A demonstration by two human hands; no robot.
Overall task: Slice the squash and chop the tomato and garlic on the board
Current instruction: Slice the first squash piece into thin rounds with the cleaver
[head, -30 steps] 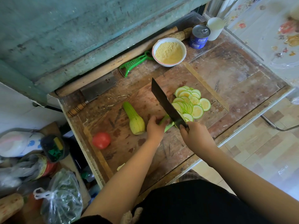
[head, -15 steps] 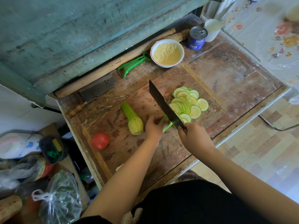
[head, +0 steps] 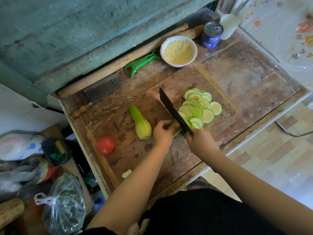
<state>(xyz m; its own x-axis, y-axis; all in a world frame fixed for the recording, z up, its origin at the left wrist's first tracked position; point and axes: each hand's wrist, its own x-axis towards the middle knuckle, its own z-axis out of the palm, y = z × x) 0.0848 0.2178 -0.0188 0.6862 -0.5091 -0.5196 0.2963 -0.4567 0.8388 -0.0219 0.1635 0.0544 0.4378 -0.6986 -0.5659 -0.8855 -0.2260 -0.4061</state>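
Two hands work mid-board on a worn wooden table: the left hand pinches a squash piece, the right hand grips the knife. Slices fan toward 2 o'clock; another squash and the tomato lie toward 9, bare wood beyond at 1 o'clock.
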